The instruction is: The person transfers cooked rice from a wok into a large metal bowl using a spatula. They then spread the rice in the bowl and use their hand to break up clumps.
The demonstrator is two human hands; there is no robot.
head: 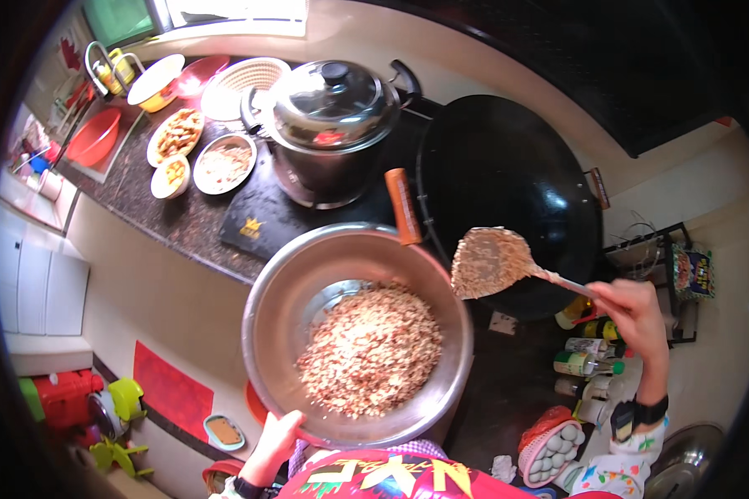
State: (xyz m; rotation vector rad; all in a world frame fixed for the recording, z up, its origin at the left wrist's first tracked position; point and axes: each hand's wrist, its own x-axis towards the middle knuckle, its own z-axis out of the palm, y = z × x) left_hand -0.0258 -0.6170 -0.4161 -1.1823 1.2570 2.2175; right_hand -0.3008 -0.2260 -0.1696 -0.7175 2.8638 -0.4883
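Observation:
My left hand grips the near-left rim of a large stainless steel basin. The basin holds a heap of cooked rice mixed with reddish-brown bits, gathered toward its near right side. In my right hand is the handle of a wok spatula. Sticky grains coat the spatula's blade, which hovers by the basin's right rim and the near edge of a black wok. The wok has wooden handles.
Left of the wok stands a lidded steel pot. Farther left are a plate of chopped food, a bowl of pale pieces and a small cup. Bottles and a pink basket of eggs line the right.

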